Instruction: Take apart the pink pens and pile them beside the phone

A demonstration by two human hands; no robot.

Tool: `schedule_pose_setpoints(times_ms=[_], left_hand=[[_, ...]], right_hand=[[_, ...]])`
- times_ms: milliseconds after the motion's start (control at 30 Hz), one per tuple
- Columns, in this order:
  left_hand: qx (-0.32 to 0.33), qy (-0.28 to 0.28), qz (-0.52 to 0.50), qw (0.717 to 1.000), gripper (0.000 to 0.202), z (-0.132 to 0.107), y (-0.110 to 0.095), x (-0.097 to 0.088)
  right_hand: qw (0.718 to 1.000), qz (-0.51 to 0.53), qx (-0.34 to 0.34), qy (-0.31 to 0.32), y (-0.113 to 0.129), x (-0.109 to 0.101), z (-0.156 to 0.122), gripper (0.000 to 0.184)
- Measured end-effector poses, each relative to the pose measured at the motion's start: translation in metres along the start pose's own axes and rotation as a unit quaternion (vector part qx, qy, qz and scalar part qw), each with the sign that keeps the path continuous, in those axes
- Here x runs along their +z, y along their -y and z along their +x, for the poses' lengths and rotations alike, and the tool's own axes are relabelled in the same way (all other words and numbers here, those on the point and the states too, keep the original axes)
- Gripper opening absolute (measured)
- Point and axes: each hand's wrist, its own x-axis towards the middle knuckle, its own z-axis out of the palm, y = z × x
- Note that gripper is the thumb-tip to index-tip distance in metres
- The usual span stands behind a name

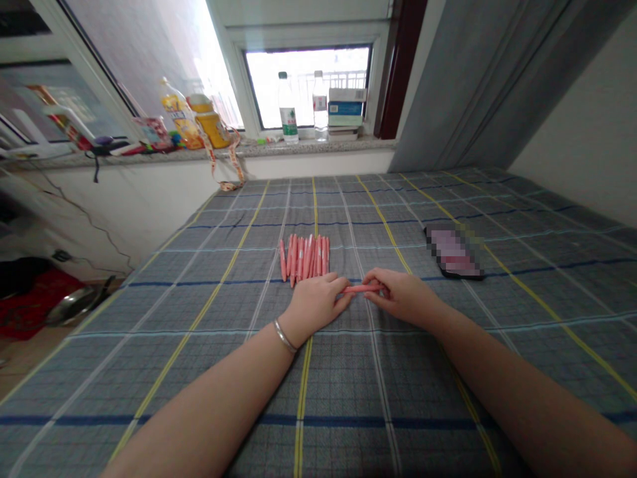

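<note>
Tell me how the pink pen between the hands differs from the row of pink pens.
The held pen lies crosswise; the row of pens points roughly away from the person. The held pen is in the left hand and right hand; the row of pens rests on the plaid cloth. Both are pink.

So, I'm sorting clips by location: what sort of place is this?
Probably a bedroom: a checked cloth spread like bedding, a windowsill holding bottles, and a grey curtain.

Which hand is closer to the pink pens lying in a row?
Left. The left hand is just at the near end of the row of pens, maybe touching; the right hand is farther off, to the right. Both hold another pen.
</note>
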Motion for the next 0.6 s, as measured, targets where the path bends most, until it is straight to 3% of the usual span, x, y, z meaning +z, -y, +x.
schedule_pose_setpoints(times_ms=[167, 600], left_hand=[[-0.003, 0.004, 0.005, 1.0, 0.035, 0.0, -0.0002, -0.0002], [0.003, -0.001, -0.002, 1.0, 0.036, 0.0002, 0.0001, 0.0004]], right_hand=[[1.0, -0.002, -0.004, -0.002, -0.001, 0.0015, 0.0004, 0.014], [1.0, 0.0, -0.02, 0.019, -0.001, -0.0001, 0.0012, 0.03]])
